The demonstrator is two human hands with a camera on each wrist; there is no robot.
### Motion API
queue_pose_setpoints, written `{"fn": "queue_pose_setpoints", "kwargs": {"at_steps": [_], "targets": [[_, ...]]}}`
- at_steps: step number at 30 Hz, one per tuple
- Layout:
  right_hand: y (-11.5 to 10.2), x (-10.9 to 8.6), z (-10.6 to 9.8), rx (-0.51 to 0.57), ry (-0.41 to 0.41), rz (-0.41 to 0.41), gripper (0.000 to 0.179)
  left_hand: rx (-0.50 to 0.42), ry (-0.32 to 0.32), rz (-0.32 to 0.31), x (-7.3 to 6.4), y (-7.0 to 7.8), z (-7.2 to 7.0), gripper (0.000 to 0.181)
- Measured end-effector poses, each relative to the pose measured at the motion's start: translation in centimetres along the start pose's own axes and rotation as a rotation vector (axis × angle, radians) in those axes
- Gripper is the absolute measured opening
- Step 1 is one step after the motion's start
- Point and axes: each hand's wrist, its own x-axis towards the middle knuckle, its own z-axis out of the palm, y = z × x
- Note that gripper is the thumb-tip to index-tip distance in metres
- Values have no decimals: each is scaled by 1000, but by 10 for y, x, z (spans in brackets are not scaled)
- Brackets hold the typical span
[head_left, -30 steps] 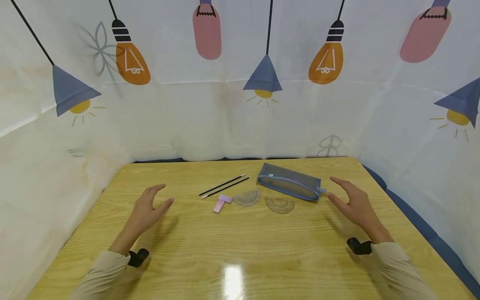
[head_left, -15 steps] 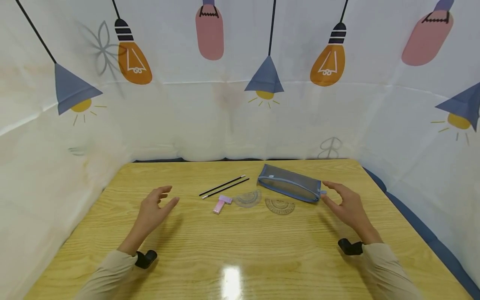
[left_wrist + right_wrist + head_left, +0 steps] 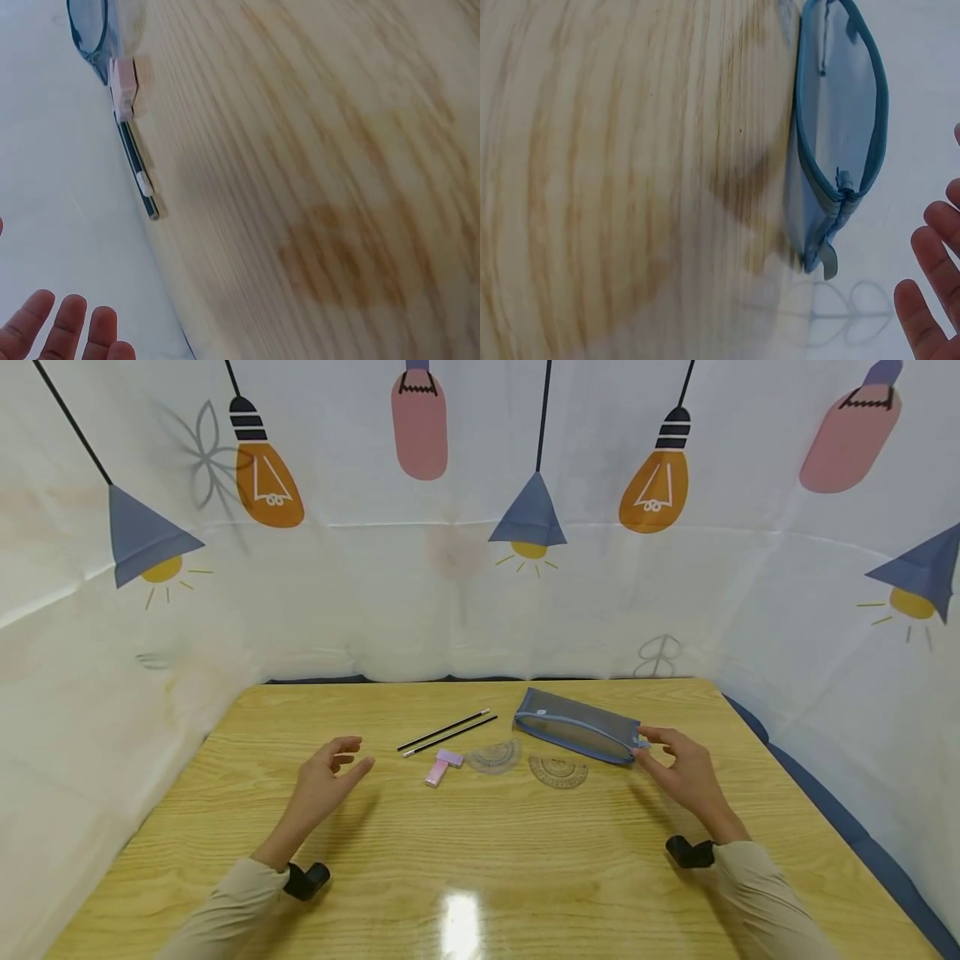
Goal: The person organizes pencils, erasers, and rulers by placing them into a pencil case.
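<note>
A grey mesh pencil case [image 3: 577, 724] with blue edging lies at the back right of the table; in the right wrist view its zipped mouth [image 3: 881, 112] gapes. My right hand [image 3: 686, 772] hovers at the case's tab end, thumb and fingers spread around it; the right wrist view shows the fingers [image 3: 934, 262] apart from it. Over the left side of the table my left hand [image 3: 322, 785] holds nothing, its fingers loosely bent. Between the hands lie two black pencils [image 3: 448, 732], a pink eraser [image 3: 437, 772] touching a purple eraser [image 3: 451, 758], and two clear protractors [image 3: 493, 757].
The wood-grain table [image 3: 450, 852] runs back to a white curtain [image 3: 360, 602] printed with lamps, which also hangs at both sides. Dark blue fabric [image 3: 825, 810] shows past the table's right edge. Each wrist wears a small black camera [image 3: 306, 881].
My right hand has moved left to the tab end of the pencil case. My left hand has shifted right, its fingers a little more bent. The things on the table have stayed put.
</note>
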Motion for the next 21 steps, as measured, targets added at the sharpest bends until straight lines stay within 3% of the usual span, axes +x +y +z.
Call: {"fn": "queue_pose_setpoints", "kwargs": {"at_steps": [8,21], "targets": [[1,-3,3,39,-56,135,34,-34,-15,-2,2,6,10,44],[-1,0,6,53,-43,207,32,-70,-63,-88,4,15,28,44]]}}
